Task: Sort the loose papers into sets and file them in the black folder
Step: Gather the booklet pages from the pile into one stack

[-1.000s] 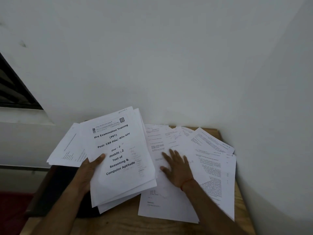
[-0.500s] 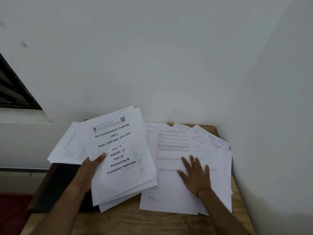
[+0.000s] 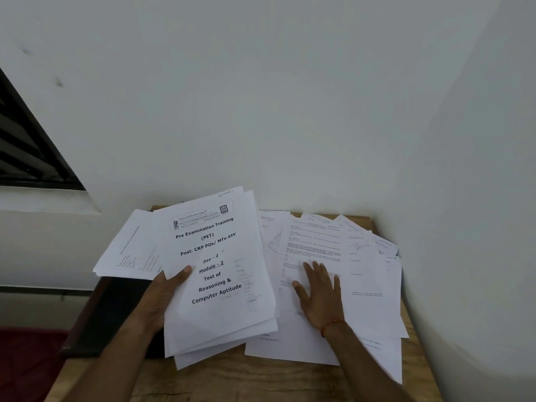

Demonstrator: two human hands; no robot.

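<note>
Covering wooden worktop [image 3: 261,381], white walls [image 3: 261,111] behind: loose papers [image 3: 368,285].
Left hand [image 3: 158,303] clamps stack [image 3: 214,271]; right hand [image 3: 320,297] flat, fingers apart; black folder [image 3: 116,314] mostly hidden.

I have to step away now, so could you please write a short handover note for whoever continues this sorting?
Left hand grips a stack of papers topped by the Pre Examination Training cover sheet.
Right hand lies flat on the loose papers spread over the wooden table.
Black folder lies at the table's left, below the stack.
Done: one stack gathered.
Left: sort the spread sheets, file everything.
</note>
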